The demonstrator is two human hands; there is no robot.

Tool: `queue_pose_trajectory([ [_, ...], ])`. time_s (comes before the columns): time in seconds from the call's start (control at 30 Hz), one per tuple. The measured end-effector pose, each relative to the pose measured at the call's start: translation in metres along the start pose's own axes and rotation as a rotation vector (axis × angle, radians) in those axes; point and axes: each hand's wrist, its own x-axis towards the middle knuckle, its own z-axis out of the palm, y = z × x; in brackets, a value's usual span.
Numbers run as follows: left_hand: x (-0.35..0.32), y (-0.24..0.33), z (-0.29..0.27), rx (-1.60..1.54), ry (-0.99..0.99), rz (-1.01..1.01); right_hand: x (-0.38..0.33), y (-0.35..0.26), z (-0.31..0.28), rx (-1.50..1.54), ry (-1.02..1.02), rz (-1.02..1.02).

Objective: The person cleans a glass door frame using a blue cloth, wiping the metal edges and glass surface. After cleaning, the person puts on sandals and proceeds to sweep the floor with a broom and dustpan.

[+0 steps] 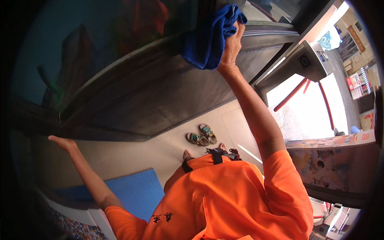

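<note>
While the bare left hand (pixel 63 143) is showing open, well apart at lower left, the nearer bare right hand (pixel 231 50) is gripping the crumpled blue fabric cloth (pixel 208 42), which is slanting down-left at the dark, glass-topped panel (pixel 132 96).

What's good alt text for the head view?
A person in an orange shirt holds a blue cloth in the right hand up at a dark-framed glass panel, the left hand stretched out to the left. Bare feet stand on a tiled floor by a pair of shoes, with a blue mat at left and a turnstile at right.
</note>
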Motion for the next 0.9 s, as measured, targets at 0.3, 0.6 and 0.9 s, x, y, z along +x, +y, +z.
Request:
queue_pose_trajectory([
  [0.3, -0.002, 0.000, 0.011, 0.091, 0.018, 0.090, -0.006, 0.017, 0.003, 0.018, -0.067, -0.263],
  [0.6, -0.018, 0.011, 0.028, 0.187, 0.161, -0.008, -0.025, 0.042, 0.007, 0.154, -0.199, -0.147],
  [0.9, -0.016, 0.009, 0.029, 0.170, 0.163, 0.007, -0.029, 0.064, 0.001, 0.402, -0.211, -0.003],
])
